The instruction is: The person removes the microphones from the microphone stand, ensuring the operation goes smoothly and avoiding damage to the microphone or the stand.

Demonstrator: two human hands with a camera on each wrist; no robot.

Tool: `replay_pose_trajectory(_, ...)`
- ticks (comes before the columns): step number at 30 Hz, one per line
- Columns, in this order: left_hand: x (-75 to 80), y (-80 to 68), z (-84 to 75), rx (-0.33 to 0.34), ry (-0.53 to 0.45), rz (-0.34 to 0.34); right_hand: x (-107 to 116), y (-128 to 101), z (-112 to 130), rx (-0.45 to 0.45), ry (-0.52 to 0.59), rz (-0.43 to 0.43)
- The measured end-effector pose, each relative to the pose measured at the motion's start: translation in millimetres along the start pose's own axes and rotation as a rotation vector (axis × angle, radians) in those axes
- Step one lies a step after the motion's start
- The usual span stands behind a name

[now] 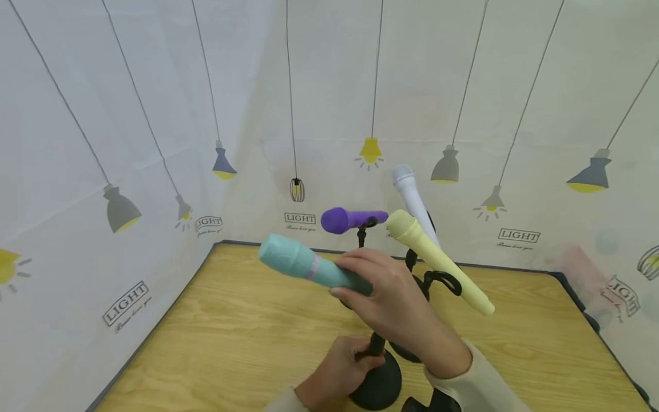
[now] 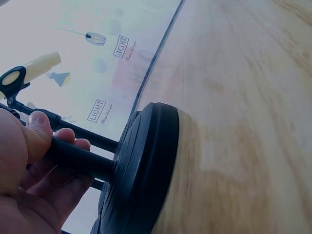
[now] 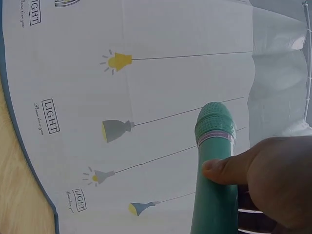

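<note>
This looks like a small screened-off booth, though whether in a home or workplace cannot be told: white sheeting [image 1: 329, 74] with printed hanging lamps [image 1: 370, 150] and LIGHT labels [image 1: 126, 303] walls the head frame's top and sides around a wood-grain surface [image 1: 231, 320] at the bottom, and a pale rod or cord [image 3: 309, 63] edges the right wrist frame's upper right
</note>
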State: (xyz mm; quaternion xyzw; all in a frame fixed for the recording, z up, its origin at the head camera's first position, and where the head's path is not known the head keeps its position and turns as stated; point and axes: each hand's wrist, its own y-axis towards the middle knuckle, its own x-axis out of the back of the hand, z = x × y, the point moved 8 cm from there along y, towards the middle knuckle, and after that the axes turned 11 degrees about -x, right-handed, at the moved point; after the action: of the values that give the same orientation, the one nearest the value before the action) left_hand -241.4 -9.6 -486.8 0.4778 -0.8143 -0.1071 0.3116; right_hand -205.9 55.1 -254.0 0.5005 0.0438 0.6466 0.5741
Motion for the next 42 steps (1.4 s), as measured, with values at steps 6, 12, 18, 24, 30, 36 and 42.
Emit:
replay_pose_trajectory(6,-4.4,2.9,1.6,0.014,-0.047,0.018,-2,7,17,0.058,0.022,0.021)
replay_pose_trajectory(12,-3.9,3.4,4.8,0.028,-0.066,0.022,2,6,22,0.08,-0.061,-0.002)
replay_pose_trajectory(18,-3.3,2.3,3.8,0.008,-0.079,0.016,13,-1,14,0.063,-0.094,-0.034)
replay_pose_trajectory(24,-3.1,2.0,2.6,-0.021,-0.091,0.007,23,-10,3,0.061,-0.082,-0.066)
replay_pose_trajectory(30,-3.6,1.6,5.4,0.008,-0.099,0.008,29,-20,-8,0.032,-0.098,-0.089)
replay_pose_trajectory(36,-2.9,-0.3,7.9,0.031,-0.069,0.014,34,-28,-21,-0.021,-0.114,-0.096)
replay_pose_trajectory(42,-1.1,-2.2,10.4,0.049,-0.082,0.017,38,-38,-35,-0.063,-0.131,-0.109)
